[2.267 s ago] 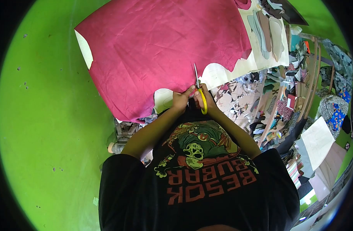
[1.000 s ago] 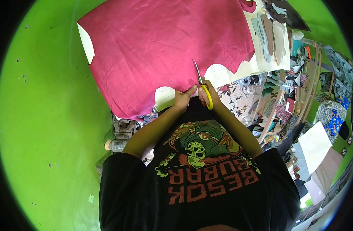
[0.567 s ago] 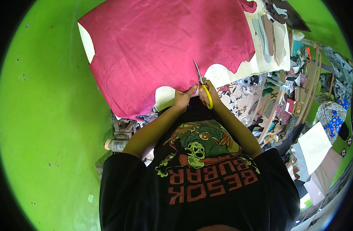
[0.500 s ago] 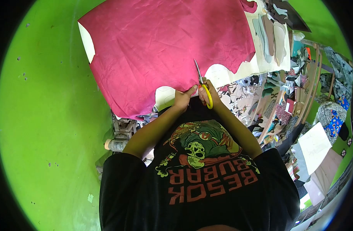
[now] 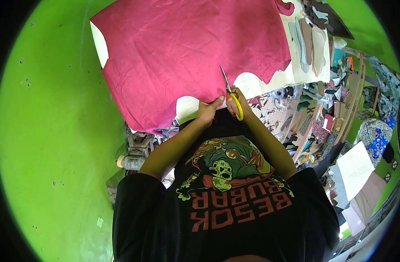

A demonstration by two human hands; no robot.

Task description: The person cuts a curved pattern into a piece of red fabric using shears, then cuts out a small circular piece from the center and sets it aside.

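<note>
A large magenta sheet (image 5: 178, 48) with curved cut-outs along its near edge lies over a pale surface (image 5: 313, 79). My left hand (image 5: 207, 111) pinches the sheet's near edge between thumb and fingers. Right beside it, my right hand (image 5: 236, 103) is closed round the yellow and orange handles of the scissors (image 5: 239, 112). The blades point away from me and lie against the magenta sheet, between the two curved cut-outs. The fingers of my right hand partly hide the handles.
Grey, brown and beige cut pieces (image 5: 305, 41) lie at the surface's right end. Scraps (image 5: 274, 109) litter the floor beyond the near edge. A clear bottle (image 5: 132, 163) stands at lower left, near a green wall (image 5: 47, 131). Wooden racks (image 5: 353, 105) are at the right.
The scissors and my right hand have shifted very slightly, and the blades look a little more closed. My left hand keeps its hold. The view has moved a little.
</note>
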